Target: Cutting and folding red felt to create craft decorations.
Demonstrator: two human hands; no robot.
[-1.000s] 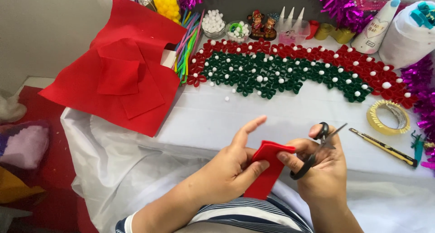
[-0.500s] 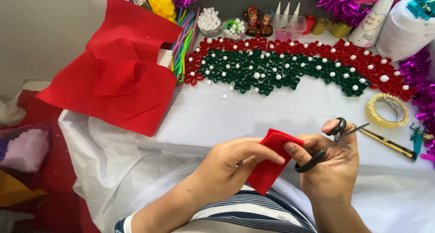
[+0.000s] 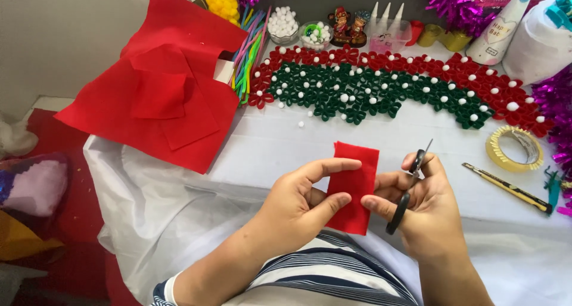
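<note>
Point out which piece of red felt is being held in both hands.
The small red felt rectangle, pinched between the left hand and right hand; the bigger red felt sheets lie untouched on the table's far left.

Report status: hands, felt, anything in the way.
Left hand pinching red felt piece. Right hand holding black scissors, fingertips on the felt. Nothing blocking; loose pom-pom beyond on white table cover.

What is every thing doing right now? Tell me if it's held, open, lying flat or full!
Red felt piece: held upright, pinched by both hands.
Left hand: gripping the felt's left edge.
Right hand: holding scissors, also touching felt.
Scissors: blades shut, pointing up.
Big red felt sheets: lying stacked on table.
Tape roll: lying flat.
Utility knife: lying on table.
Pom-pom bowl: full.
</note>
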